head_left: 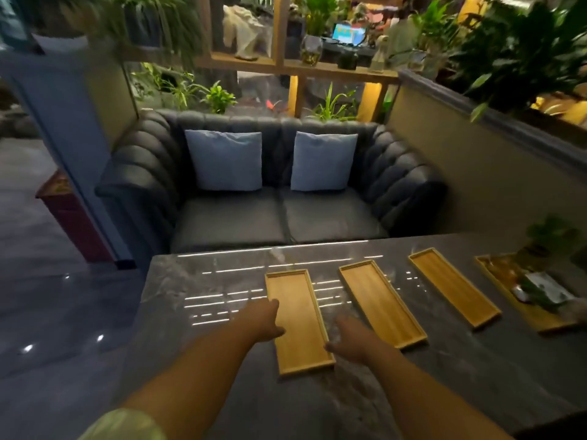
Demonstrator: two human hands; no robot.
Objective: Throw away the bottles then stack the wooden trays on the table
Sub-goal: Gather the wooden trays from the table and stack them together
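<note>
reaching for the nearest wooden tray on the desk, the left hand and right hand are flanking it, fingers loosely open, gripping nothing. no bottles are showing; the second tray and third tray are lying unstacked.

The leftmost wooden tray is flanked by the left hand and right hand on the marble table; 3 more trays are laid rightward.

Matt, smooth wooden trays lie on a glossy, marble-like table; the sofa looks leathery.
</note>
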